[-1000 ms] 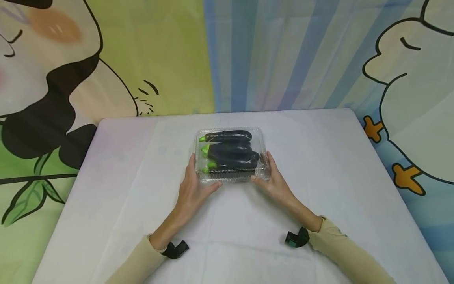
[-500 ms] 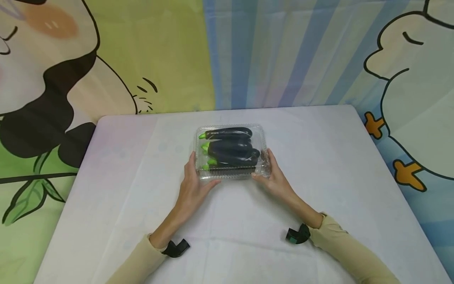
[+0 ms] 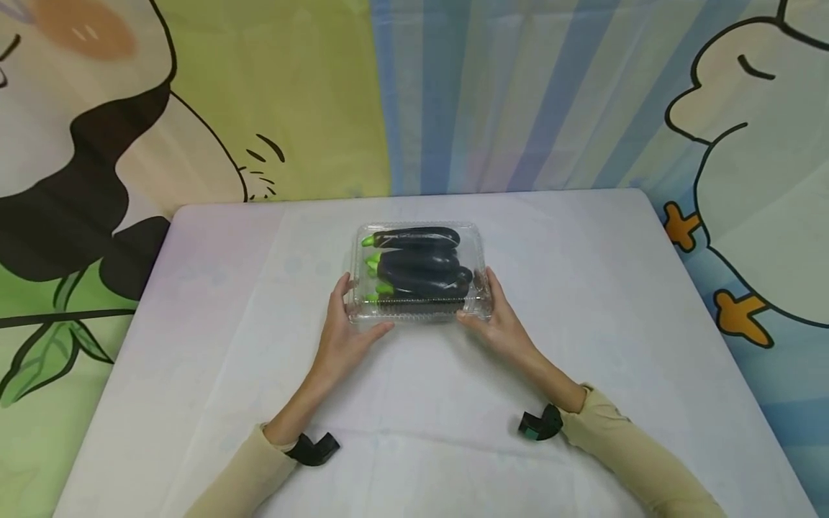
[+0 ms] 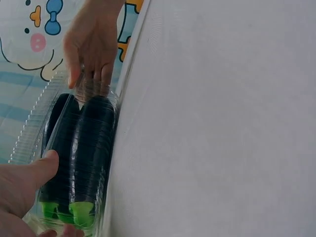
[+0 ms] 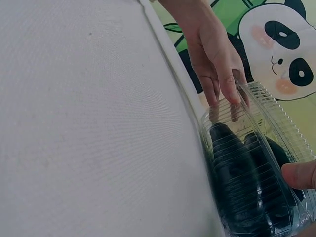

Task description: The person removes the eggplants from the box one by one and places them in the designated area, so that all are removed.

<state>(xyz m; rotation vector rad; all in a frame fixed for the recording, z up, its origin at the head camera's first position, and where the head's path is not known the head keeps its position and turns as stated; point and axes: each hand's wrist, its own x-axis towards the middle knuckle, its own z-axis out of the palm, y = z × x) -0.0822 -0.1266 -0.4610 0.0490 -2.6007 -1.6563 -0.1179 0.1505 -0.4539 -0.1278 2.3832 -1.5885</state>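
Note:
A clear plastic clamshell box (image 3: 476,248) with several dark purple eggplants (image 3: 421,266), green-stemmed, sits at the middle of the table, its lid down. My left hand (image 3: 343,327) holds its left end, fingers along the side and thumb at the near edge. At the opposite end my right hand (image 3: 501,324) grips it in the same way, thumb at the near right corner. In the left wrist view, my left thumb (image 4: 47,165) lies against the box beside the green stems. The right wrist view has my right thumb (image 5: 298,175) against it too. Fingers beneath are partly hidden.
A white cloth (image 3: 227,324) covers the table. Behind it hangs a printed cartoon curtain (image 3: 324,101). A black wrist camera (image 3: 314,450) is worn on the left wrist, another black camera (image 3: 540,422) on the right.
The left hand has shifted slightly left at the box's end. The whole head view has drifted a little. The right hand and the box look nearly unchanged.

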